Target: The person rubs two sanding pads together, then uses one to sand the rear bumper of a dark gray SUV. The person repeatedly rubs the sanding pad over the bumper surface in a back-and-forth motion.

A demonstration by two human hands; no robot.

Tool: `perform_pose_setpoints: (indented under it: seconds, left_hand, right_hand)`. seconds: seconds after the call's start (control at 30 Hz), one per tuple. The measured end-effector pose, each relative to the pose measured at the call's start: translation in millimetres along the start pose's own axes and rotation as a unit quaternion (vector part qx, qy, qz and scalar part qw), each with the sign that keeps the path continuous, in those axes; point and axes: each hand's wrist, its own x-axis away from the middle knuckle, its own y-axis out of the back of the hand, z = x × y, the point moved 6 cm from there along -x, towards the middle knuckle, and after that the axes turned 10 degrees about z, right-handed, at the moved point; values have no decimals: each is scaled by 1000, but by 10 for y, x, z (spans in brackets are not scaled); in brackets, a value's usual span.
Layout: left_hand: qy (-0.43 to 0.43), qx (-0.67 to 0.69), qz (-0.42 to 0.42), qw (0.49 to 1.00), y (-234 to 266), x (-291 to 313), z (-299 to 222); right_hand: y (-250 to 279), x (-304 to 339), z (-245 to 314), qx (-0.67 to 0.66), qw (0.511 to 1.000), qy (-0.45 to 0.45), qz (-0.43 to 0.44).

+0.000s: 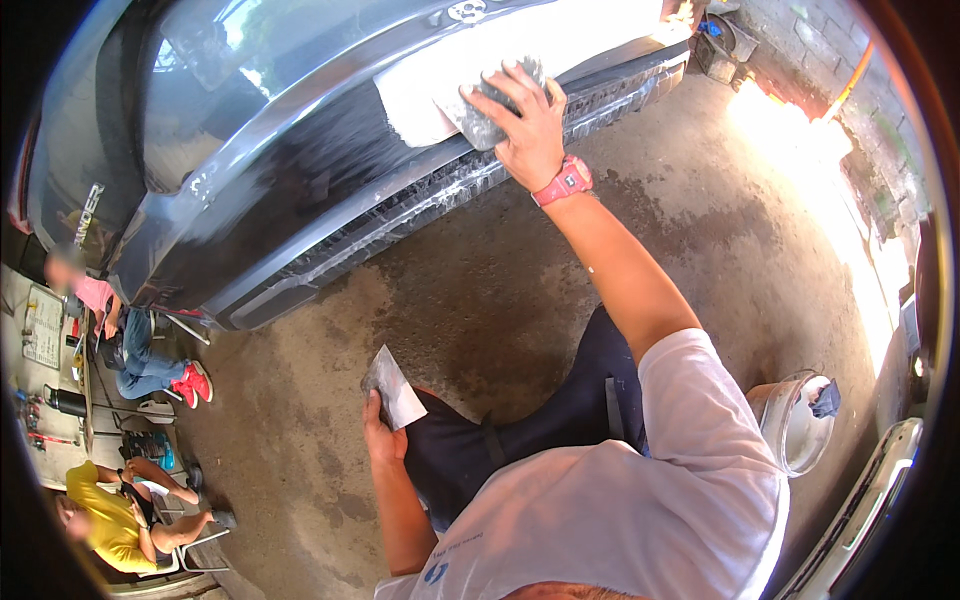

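My right hand (pixel 528 135), with a red watch at its wrist, presses a dark grey sanding pad (pixel 484 128) flat against the car's rear bumper (pixel 300 185). The pad lies over the lower edge of a pale, whitish patch (pixel 410 100) on the dark bodywork. Chalky streaks mark the panel beside that patch. Low by my left thigh, my left hand (pixel 382 435) grips a folded grey-and-white sheet (pixel 398 392), which looks like sandpaper; its fingers are partly hidden behind it.
Behind my right side stands a bucket (pixel 800 425) with a dark cloth on its rim. Two seated people, one in pink (pixel 95 292) and one in yellow (pixel 115 515), are at the left by a cluttered bench. Damp stains darken the concrete floor (pixel 300 420). A block wall (pixel 820 50) rises far right.
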Motion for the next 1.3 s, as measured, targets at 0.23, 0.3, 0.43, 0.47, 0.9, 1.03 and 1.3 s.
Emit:
perform_pose_setpoints:
  seconds: [0.23, 0.3, 0.43, 0.47, 0.9, 1.03, 1.3]
  left_hand:
    - [-6, -9, -18, 1000, 68, 104, -24]
    - [-11, -6, -20, 1000, 98, 156, -40]
    - [-14, -4, -6, 1000, 118, 238, -66]
    - [-15, -3, -5, 1000, 122, 250, -68]
    - [-19, 12, -7, 1000, 46, 209, -74]
    - [-23, 4, -6, 1000, 35, 192, -71]
    - [-19, 7, 0, 1000, 67, 150, -60]
  right_hand:
    - [-447, 525, -26, -44, 999, 8, -21]
    - [-553, 617, -44, -45, 999, -7, -1]
    - [-545, 730, -15, -36, 999, -8, 33]
    - [-490, 723, 1, -33, 999, -5, 35]
    - [430, -440, 107, -9, 999, -39, -2]
    - [475, -518, 74, -7, 1000, -26, 3]
    - [312, -390, 90, -16, 1000, -26, 4]
